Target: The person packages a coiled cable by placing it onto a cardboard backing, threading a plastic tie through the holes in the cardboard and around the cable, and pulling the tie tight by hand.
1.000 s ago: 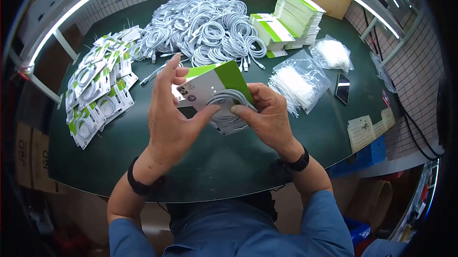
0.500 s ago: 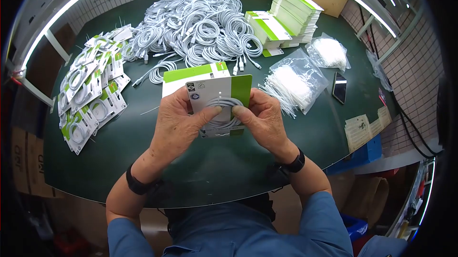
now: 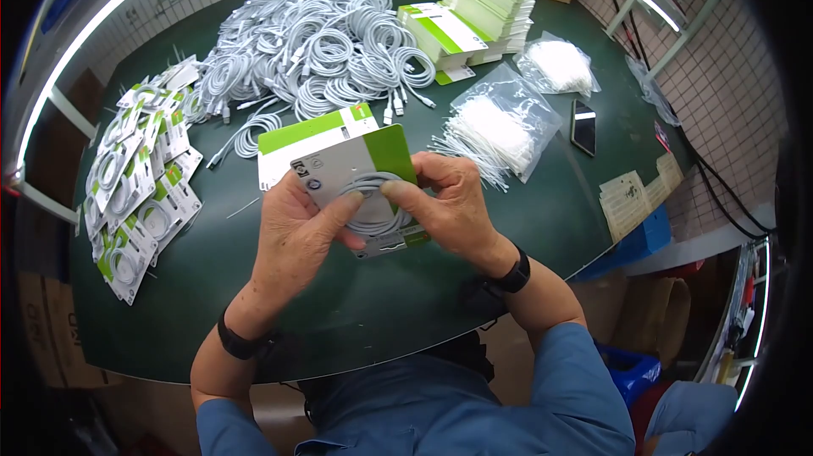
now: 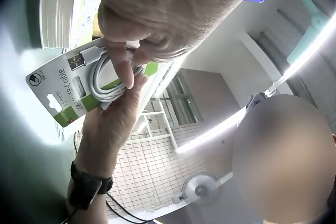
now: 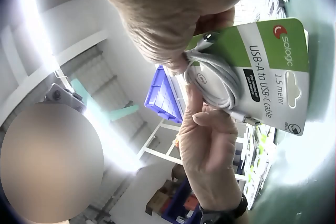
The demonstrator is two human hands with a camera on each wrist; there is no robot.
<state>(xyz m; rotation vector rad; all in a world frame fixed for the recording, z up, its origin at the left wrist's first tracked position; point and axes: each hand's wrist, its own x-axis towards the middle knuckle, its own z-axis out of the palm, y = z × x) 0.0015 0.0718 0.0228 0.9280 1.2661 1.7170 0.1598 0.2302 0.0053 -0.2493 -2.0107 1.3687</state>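
Observation:
Both hands hold a green and white cable card (image 3: pixel 326 166) with a coiled pale grey USB cable (image 3: pixel 362 223) lying against it. My left hand (image 3: pixel 296 227) grips the card's left edge, its thumb pressing the coil. From the other side my right hand (image 3: pixel 457 206) pinches card and coil, thumb on the upper loops. In the right wrist view the card (image 5: pixel 278 98) reads "USB-A to USB-C cable, 1.5 meter" and has a hang hole. The coil (image 5: pixel 231 85) sits on its printed face there. Several fingers are hidden behind the card.
Behind the hands lie more green and white cards (image 3: pixel 284 138) and a large heap of coiled cables (image 3: pixel 330 49). Carded cables (image 3: pixel 140 185) pile up at left. Farther right are stacked cards (image 3: pixel 487 11), bags of white ties (image 3: pixel 500 121) and a phone (image 3: pixel 583 127).
My left fingers, raised and spread a second ago, have come down round the card's left edge. The card turned more upright, then tilted again. The head view has shifted, moving the table's contents left.

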